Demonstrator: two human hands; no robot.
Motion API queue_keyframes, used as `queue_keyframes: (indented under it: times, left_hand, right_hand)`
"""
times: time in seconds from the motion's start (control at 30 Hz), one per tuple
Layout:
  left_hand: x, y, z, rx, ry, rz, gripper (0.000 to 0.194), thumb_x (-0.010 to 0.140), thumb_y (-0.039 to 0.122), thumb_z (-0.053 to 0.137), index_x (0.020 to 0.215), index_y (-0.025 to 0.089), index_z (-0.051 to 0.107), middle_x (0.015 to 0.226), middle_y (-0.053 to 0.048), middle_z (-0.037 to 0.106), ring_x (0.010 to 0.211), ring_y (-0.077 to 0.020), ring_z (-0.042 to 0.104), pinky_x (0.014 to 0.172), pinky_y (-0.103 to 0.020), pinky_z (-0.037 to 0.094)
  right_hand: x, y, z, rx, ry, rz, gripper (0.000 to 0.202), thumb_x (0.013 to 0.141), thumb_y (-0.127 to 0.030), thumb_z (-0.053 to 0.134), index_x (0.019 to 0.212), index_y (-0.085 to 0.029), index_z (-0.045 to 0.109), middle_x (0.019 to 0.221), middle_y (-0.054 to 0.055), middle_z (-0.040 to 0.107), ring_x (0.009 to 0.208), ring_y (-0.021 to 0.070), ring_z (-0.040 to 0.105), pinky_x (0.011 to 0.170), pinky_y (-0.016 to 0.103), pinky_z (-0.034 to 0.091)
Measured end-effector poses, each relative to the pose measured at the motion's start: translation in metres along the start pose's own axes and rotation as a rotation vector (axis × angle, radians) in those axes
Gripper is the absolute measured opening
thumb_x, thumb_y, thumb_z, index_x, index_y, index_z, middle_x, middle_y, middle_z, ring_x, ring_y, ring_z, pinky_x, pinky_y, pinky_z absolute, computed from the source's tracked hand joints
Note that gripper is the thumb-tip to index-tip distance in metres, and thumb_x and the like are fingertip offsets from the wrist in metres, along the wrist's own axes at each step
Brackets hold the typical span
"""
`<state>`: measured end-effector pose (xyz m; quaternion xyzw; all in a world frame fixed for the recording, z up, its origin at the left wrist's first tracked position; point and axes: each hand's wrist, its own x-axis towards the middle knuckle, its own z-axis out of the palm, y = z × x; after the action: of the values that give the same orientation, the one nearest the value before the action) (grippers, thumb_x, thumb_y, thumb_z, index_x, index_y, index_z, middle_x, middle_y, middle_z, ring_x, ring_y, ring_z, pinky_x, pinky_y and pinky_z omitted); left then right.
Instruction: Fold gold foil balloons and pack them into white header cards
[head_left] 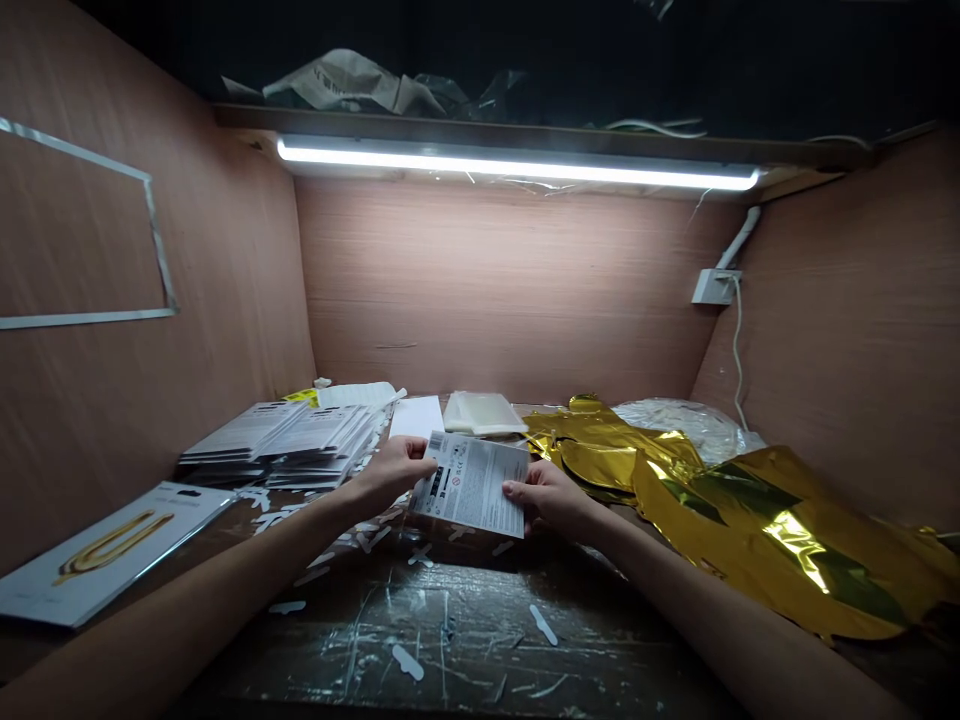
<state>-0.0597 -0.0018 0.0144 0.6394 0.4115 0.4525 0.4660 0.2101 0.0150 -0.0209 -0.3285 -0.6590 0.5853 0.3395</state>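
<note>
Between both hands, a printed cardboard packaging card (476, 487) is held tilted above the worktop, its text and barcode side facing me. My left hand (397, 470) pinches its left edge, thumb on the front. At the right edge, my right hand (553, 497) grips it with the thumb on top and the fingers behind. Just beyond the card lie a white sheet (417, 415) and a stack of clear plastic bags (484, 412). Gold foil balloons (757, 540) spread out flat to the right of my right hand.
Stacked printed cards (315, 440) stand at the left, behind a package showing a gold U balloon (112, 545). Small white paper cut-outs (407, 661) litter the dark worktop (465, 620). A lit tube lamp (517, 165) hangs under the shelf; a socket box (714, 287) is on the right.
</note>
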Motion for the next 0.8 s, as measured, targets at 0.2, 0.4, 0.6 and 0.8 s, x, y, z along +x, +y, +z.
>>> queue_keyframes:
  times: [0.2, 0.4, 0.6, 0.8]
  left_hand:
    - [-0.006, 0.002, -0.010, -0.205, -0.321, -0.232, 0.026, 0.076, 0.029, 0.077, 0.095, 0.011, 0.073, 0.093, -0.014, 0.075, 0.074, -0.0210, 0.072, 0.057, -0.028, 0.057]
    - [0.001, 0.001, -0.017, -0.334, -0.287, -0.155, 0.037, 0.077, 0.040, 0.087, 0.088, 0.008, 0.073, 0.077, -0.009, 0.071, 0.058, -0.0111, 0.066, 0.054, -0.019, 0.056]
    - [0.002, -0.002, -0.020, -0.276, -0.315, -0.157, 0.036, 0.073, 0.039, 0.090, 0.089, 0.010, 0.077, 0.073, -0.008, 0.072, 0.054, -0.0116, 0.064, 0.049, -0.018, 0.054]
    - [0.004, 0.015, -0.017, 0.189, -0.301, -0.187, 0.040, 0.088, 0.051, 0.067, 0.088, 0.012, 0.078, 0.085, -0.015, 0.076, 0.068, -0.0216, 0.071, 0.042, -0.021, 0.049]
  right_hand:
    - [-0.003, -0.011, -0.015, 0.167, -0.015, 0.015, 0.037, 0.066, -0.042, 0.086, 0.078, -0.011, 0.071, 0.067, 0.004, 0.068, 0.055, 0.0123, 0.060, 0.049, 0.022, 0.046]
    - [-0.009, -0.023, -0.028, 0.184, -0.096, -0.088, 0.036, 0.069, -0.043, 0.084, 0.073, -0.011, 0.068, 0.061, 0.002, 0.061, 0.050, 0.0107, 0.053, 0.046, 0.023, 0.043]
    - [-0.009, -0.023, -0.034, 0.193, -0.121, -0.103, 0.037, 0.069, -0.043, 0.085, 0.070, -0.011, 0.066, 0.059, 0.001, 0.057, 0.048, 0.0103, 0.051, 0.044, 0.023, 0.041]
    - [-0.004, -0.014, -0.038, 0.176, -0.141, -0.102, 0.034, 0.072, -0.043, 0.082, 0.074, -0.012, 0.067, 0.063, 0.002, 0.060, 0.052, 0.0109, 0.053, 0.047, 0.024, 0.043]
